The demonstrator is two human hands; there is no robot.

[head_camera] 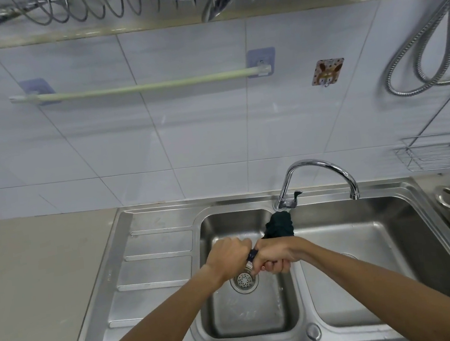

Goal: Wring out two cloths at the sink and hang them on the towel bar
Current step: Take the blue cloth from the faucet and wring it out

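Wringing: dark cloth [279, 227] twisted between both hands, lower centre of frame, above left sink basin [253, 314].
Left hand [228, 256]: grip clenched on cloth's lower end.
Right hand [278, 254]: grip clenched on cloth; bunched end protrudes beside faucet [318, 178].
Towel bar [140, 86]: upper left, bare.

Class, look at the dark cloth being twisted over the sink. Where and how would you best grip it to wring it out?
Grip the dark twisted cloth at its two ends, coming from above, as shown: left hand on the near end, right hand beside it. Rolled into a rope over the left basin of the steel sink, it likely twists best with fists turning opposite ways.
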